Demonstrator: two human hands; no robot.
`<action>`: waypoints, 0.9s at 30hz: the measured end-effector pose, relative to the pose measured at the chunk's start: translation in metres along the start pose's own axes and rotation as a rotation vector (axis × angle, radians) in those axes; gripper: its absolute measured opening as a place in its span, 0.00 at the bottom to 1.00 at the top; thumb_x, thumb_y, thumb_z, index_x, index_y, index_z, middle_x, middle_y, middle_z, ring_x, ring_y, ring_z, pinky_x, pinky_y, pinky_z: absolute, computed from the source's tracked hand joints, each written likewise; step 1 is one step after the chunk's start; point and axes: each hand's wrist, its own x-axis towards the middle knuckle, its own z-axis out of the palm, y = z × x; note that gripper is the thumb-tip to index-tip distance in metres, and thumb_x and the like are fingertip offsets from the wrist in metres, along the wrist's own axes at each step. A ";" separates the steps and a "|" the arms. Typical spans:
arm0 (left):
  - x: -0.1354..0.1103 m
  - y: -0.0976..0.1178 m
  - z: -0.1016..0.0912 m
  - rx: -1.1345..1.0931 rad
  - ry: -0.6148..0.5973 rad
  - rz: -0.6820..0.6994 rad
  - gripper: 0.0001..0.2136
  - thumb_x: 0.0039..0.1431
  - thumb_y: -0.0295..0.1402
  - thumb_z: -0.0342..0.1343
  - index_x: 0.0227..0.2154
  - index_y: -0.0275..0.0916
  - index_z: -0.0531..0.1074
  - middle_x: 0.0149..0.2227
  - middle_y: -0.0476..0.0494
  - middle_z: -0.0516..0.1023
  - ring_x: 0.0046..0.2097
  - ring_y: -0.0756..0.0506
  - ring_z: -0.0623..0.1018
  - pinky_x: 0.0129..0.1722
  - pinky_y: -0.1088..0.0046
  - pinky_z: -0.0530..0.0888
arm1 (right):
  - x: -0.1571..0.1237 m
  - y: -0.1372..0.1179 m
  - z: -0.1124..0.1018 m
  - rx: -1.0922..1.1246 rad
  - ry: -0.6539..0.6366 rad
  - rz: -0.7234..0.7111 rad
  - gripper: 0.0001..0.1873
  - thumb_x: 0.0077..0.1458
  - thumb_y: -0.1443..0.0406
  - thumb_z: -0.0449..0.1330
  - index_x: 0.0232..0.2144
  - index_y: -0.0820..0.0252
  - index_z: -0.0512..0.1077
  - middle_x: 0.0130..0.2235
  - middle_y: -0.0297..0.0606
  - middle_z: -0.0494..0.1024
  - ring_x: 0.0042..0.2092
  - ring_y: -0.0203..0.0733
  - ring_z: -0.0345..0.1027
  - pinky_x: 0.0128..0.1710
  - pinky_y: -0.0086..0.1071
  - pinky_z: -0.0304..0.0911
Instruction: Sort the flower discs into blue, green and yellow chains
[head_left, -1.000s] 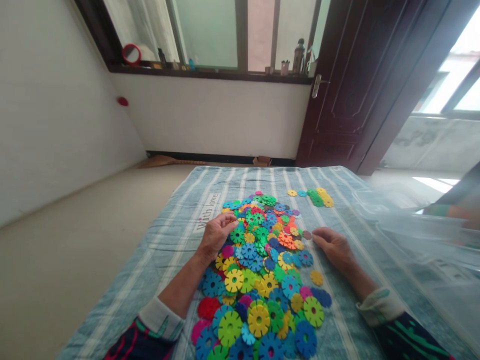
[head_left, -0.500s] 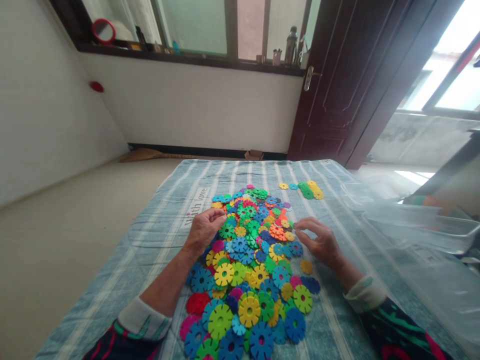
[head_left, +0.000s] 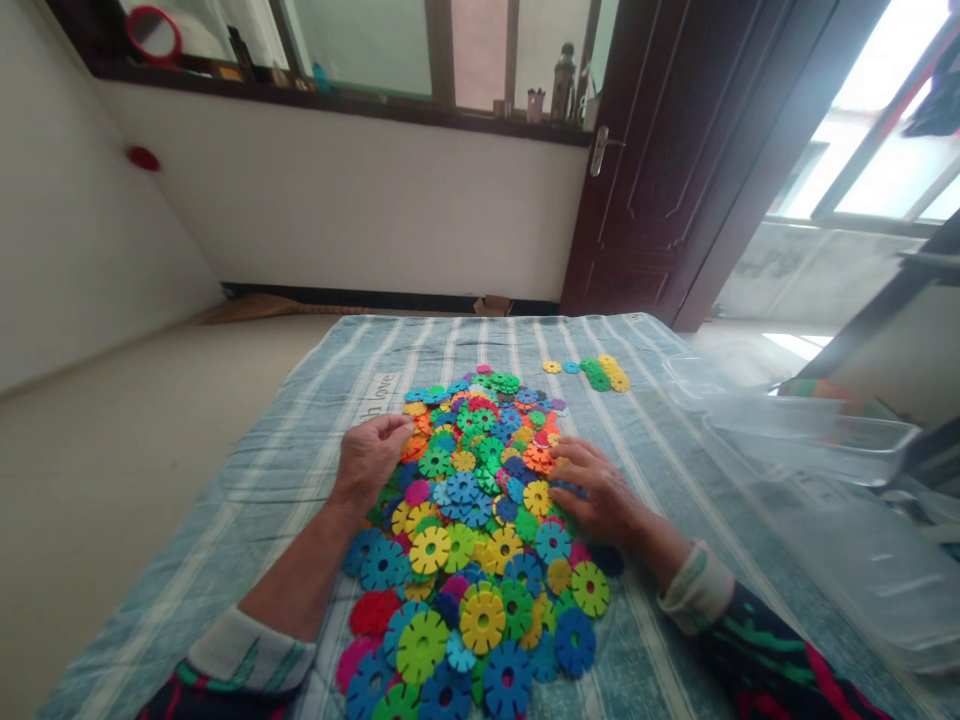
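A long heap of notched plastic discs point(head_left: 461, 487), flower-shaped and in many colours, covers the middle of the cloth. At the heap's left edge is my left hand point(head_left: 371, 458), thumb and forefinger pinched together beside some orange discs point(head_left: 415, 447). Whatever the pinch may hold is hidden. My right hand point(head_left: 600, 495) lies palm down over the right edge of the heap. Its fingers are slightly spread and touch discs near a yellow disc point(head_left: 537, 497). Past the heap, green discs point(head_left: 596, 375) and yellow discs point(head_left: 614, 373) lie in overlapping rows.
The striped blue cloth point(head_left: 292, 480) covers the table. Clear plastic containers point(head_left: 810, 430) stand on the right side, with a clear lid or tray point(head_left: 847, 560) nearer to me. A dark red door point(head_left: 660, 150) is beyond the table.
My right hand has moved inward onto the heap's right edge, covering discs there. My left hand stays pinched at the left edge. The view has shifted slightly to the right.
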 end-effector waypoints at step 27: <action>0.014 -0.009 -0.010 0.229 -0.053 -0.037 0.16 0.44 0.43 0.55 0.31 0.38 0.77 0.33 0.47 0.81 0.39 0.42 0.77 0.40 0.73 0.70 | 0.014 -0.016 0.008 0.142 0.063 -0.051 0.11 0.49 0.62 0.65 0.36 0.58 0.73 0.42 0.41 0.77 0.51 0.45 0.66 0.55 0.42 0.59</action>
